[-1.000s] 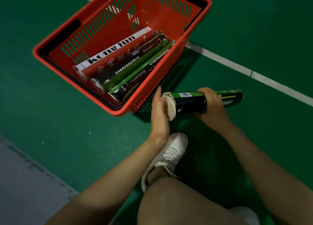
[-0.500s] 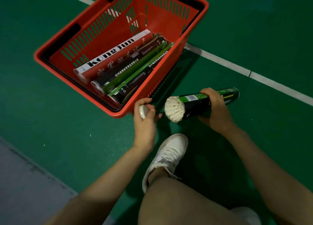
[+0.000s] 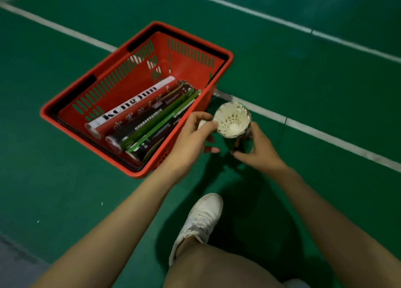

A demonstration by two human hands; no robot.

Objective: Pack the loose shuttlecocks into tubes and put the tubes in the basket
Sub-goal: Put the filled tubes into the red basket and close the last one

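The person crouches on a green floor (image 3: 303, 88) marked with white lines (image 3: 325, 136). The right hand (image 3: 259, 150) grips a tube (image 3: 240, 139), fingers and thumb curled round its dark body. The tube is held off the floor, just right of the basket (image 3: 65, 107), with its open mouth tipped up toward the camera. White shuttlecock (image 3: 231, 120) feathers fill that mouth to the rim; how many sit inside cannot be told.

The left hand (image 3: 191, 136) is just beside the tube's mouth, on its left. Its thumb and forefinger pinch a small white cap (image 3: 202, 124), which lies close against the rim of the tube; whether it touches cannot be told. The other fingers curl loosely below.

The red basket stands on the floor to the left of both hands, across one white line. Three tubes lie side by side along its right wall: a red and white tube (image 3: 130, 105) on the left, a dark tube (image 3: 149, 116) in the middle, and a green and black tube (image 3: 161, 129) nearest the wall.

A white shoe (image 3: 200, 218) rests on the floor below the hands, and a bare knee (image 3: 217, 266) fills the lower edge.
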